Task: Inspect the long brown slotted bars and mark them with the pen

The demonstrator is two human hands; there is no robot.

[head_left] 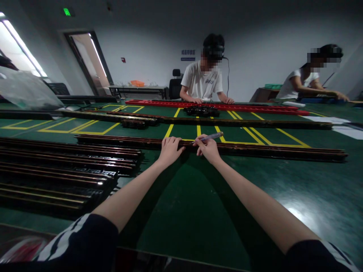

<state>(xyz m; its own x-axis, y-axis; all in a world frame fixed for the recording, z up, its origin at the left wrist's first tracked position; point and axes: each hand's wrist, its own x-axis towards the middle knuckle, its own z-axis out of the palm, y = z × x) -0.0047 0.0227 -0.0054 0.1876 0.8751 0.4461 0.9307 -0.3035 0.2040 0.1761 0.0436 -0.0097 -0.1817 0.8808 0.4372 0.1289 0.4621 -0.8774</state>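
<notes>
A long dark rail (269, 150) with thin copper-coloured lines runs left to right across the green table. My left hand (169, 152) lies over it, fingers bent across its top and thumb at the near side. Just to the right, my right hand (208, 149) pinches a slim, pale pen-like tool (211, 136). The tool's tip points left and down at the rail, close to my left hand; whether it touches cannot be made out.
Several dark rails (56, 162) lie stacked at the left. Beyond stretch another dark rail (241, 122), a black part (201, 110) and a red slotted bar (263, 108). One person (202, 81) works opposite, another (303, 83) at far right. Yellow lines mark the green table (181, 215).
</notes>
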